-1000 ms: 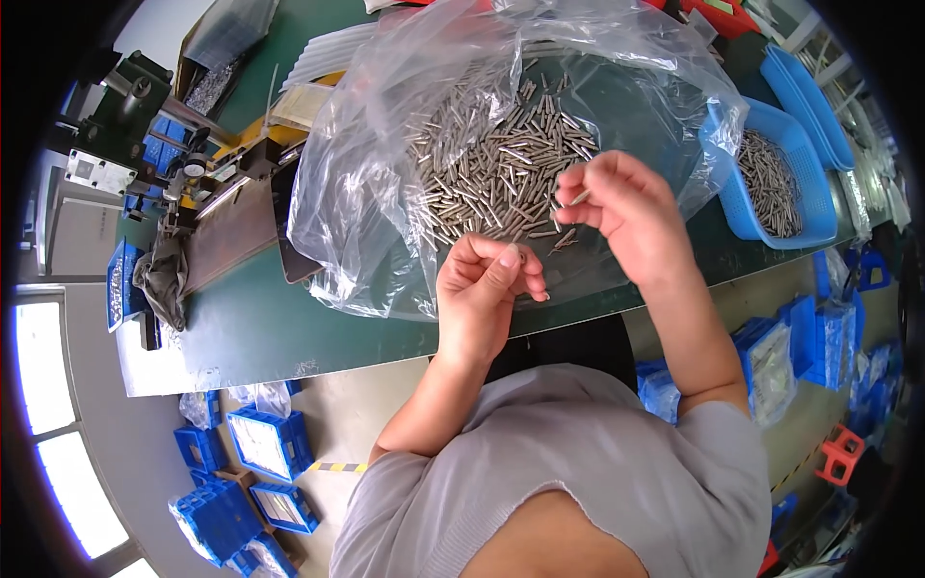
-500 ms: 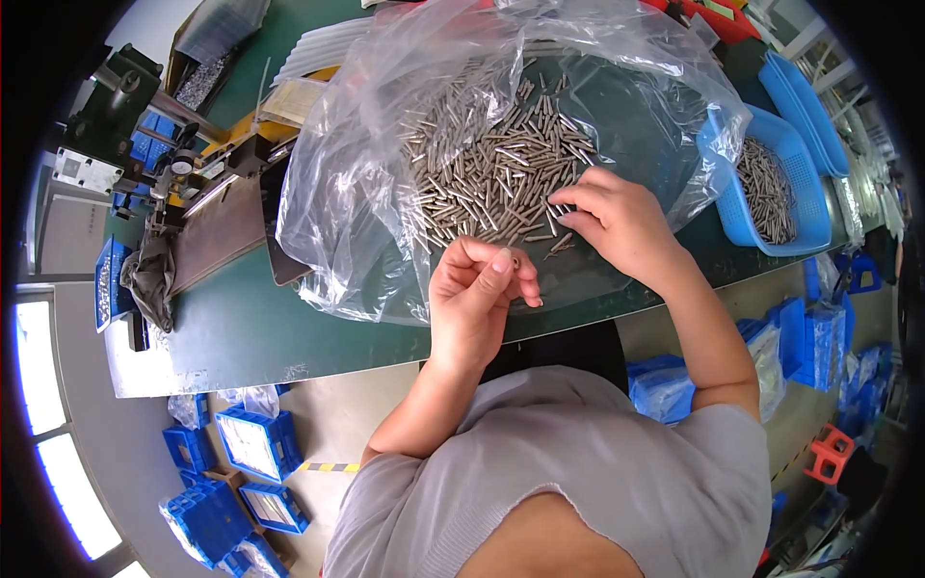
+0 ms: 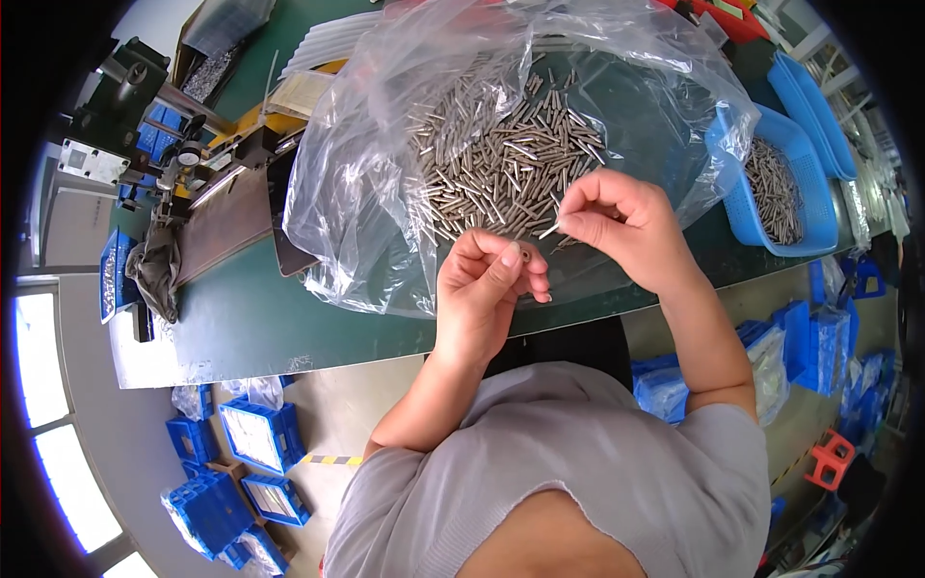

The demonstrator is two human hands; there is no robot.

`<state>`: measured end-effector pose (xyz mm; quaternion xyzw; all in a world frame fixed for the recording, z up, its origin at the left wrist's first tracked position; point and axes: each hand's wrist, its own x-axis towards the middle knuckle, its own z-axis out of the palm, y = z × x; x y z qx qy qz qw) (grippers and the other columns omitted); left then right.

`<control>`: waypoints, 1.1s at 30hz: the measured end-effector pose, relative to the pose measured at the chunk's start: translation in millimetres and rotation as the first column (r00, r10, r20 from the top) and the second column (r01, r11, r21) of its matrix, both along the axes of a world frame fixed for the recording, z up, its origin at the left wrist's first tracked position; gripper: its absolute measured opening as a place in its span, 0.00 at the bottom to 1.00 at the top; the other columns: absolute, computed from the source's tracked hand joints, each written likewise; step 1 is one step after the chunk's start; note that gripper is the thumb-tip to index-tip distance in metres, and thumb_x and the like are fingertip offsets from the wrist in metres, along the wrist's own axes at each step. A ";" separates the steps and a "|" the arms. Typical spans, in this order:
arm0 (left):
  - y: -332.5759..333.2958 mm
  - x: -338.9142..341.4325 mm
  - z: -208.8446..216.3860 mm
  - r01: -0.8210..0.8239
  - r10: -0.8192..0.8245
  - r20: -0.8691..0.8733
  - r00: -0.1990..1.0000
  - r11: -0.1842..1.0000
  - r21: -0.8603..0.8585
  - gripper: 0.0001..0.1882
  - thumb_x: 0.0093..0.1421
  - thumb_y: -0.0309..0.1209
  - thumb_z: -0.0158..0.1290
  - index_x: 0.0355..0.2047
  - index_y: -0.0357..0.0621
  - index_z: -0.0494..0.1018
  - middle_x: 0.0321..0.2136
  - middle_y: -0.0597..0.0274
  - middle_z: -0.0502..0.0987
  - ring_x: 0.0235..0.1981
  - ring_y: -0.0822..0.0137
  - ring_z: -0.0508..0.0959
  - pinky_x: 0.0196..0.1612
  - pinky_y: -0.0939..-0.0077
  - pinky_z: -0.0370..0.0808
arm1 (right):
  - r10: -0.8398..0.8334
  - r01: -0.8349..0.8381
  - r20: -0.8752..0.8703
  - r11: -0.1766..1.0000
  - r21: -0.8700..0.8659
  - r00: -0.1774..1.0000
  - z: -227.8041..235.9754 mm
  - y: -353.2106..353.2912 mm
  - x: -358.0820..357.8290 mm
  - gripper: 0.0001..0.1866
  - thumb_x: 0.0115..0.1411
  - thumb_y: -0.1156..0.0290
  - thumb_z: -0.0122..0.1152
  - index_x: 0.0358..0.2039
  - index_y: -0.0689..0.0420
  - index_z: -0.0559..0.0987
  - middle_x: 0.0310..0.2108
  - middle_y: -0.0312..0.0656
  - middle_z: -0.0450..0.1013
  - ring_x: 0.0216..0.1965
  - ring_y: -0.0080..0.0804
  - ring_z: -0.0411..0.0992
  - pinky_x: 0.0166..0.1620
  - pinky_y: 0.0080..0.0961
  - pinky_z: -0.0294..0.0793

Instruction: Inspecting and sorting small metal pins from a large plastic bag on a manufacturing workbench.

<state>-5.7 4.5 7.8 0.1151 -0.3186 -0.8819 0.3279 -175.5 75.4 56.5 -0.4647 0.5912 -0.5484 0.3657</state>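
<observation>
A heap of small metal pins [image 3: 511, 169] lies on a clear plastic bag [image 3: 361, 183] spread over the green table. At the near edge of the heap, my left hand [image 3: 482, 289] pinches a small round metal piece [image 3: 526, 256] between thumb and forefinger; most of it is hidden. Its other fingers curl in. My right hand [image 3: 621, 226], just to the right, is closed on one slim metal pin [image 3: 550, 230], whose free end points down toward the left fingertips. A small gap separates the pin from the left hand.
At right a blue plastic basket [image 3: 827, 226] contains more pins, beside blue trays [image 3: 814, 116]. A bench press [image 3: 125, 106] with a dial gauge stands left, near a grey cloth [image 3: 154, 275]. Blue crates [image 3: 265, 433] and a red stool [image 3: 830, 459] are on the floor.
My right hand has lifted off the pins' edge with a pin between its fingertips and come nearer my left hand. The left keeps its pinch; the whole view has shifted slightly.
</observation>
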 end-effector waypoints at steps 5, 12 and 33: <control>-0.4 0.9 -1.5 0.007 -0.007 0.003 1.000 1.000 0.001 0.05 0.62 0.26 0.48 0.31 0.37 0.65 0.29 0.50 0.76 0.26 0.64 0.77 0.30 0.71 0.76 | 0.097 -0.096 0.028 0.995 -0.011 0.995 9.6 0.3 15.1 0.04 0.54 0.78 0.60 0.29 0.62 0.74 0.24 0.30 0.70 0.26 0.12 0.66 0.30 0.12 0.66; -0.5 1.5 -1.9 -0.015 0.015 -0.002 1.000 1.000 0.023 0.05 0.62 0.26 0.48 0.32 0.36 0.66 0.27 0.50 0.76 0.26 0.64 0.77 0.30 0.71 0.76 | 0.059 -0.067 -0.154 0.997 -0.044 0.986 9.8 0.6 17.1 0.04 0.53 0.79 0.61 0.28 0.63 0.73 0.24 0.32 0.70 0.25 0.14 0.66 0.27 0.13 0.66; 0.3 -0.1 -2.6 -0.031 0.031 0.024 0.999 1.000 -0.001 0.04 0.61 0.25 0.47 0.31 0.37 0.65 0.28 0.50 0.74 0.25 0.66 0.75 0.29 0.73 0.75 | -0.025 0.053 0.588 0.998 -0.030 0.809 -2.5 1.9 -54.0 0.07 0.59 0.70 0.53 0.32 0.59 0.74 0.27 0.33 0.70 0.25 0.19 0.66 0.26 0.16 0.64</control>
